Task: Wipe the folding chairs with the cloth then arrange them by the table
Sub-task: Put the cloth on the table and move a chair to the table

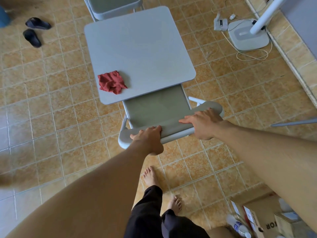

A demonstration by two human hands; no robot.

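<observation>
Grey square counter (140,48), smooth matte top, rounded corners. Red cloth (112,81) crumpled on its near-left corner, not held. Near folding chair (157,109): grey padded seat half tucked under the counter's near edge, curved plastic backrest toward the camera, pale metal tube frame. Left hand (147,137) clamped over the backrest top, fingers curled onto the front face, thumb behind. Right hand (201,123) also on the backrest, fingers laid flatter along the top, thumb wrapped below. Both arms extended, bare. Second folding chair (114,6) at the counter's far side, cut off by the frame's top edge. Chair legs mostly hidden. Floor: glossy tan tiles.
</observation>
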